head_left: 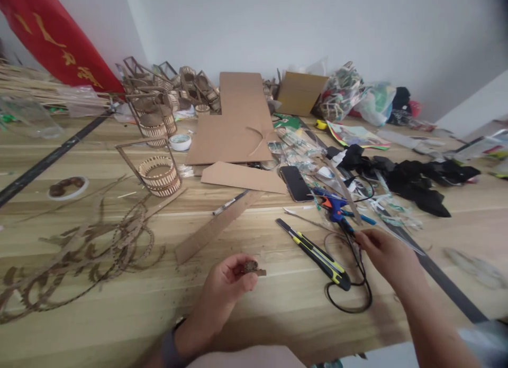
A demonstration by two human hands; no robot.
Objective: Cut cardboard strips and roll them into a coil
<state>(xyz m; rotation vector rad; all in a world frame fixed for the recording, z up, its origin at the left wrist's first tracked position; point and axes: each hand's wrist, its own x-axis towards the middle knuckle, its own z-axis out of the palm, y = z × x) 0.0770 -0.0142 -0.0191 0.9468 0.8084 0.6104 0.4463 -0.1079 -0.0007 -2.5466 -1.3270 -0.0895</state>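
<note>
In my left hand (226,286) a small brown coil (251,266), rolled from a thin strip, is pinched between thumb and fingers. The strip's flat loose end sticks out to the right. My right hand (381,251) has its fingers closed at the dark lower end of a blue glue gun (336,207) with an orange trigger. The glue gun lies among scraps, and its black cord (370,299) loops down beside my fingers. Between my hands rests a black and yellow utility knife (317,254), its blade end pointing away to the upper left.
A handled bamboo basket (159,175) stands at left; more baskets are piled behind. Brown strips (79,251) tangle at the left. Cardboard sheets (234,130), a pen (230,202), a phone (296,183) and a white tape roll (180,141) lie mid-table. Black cloth (413,177) lies right.
</note>
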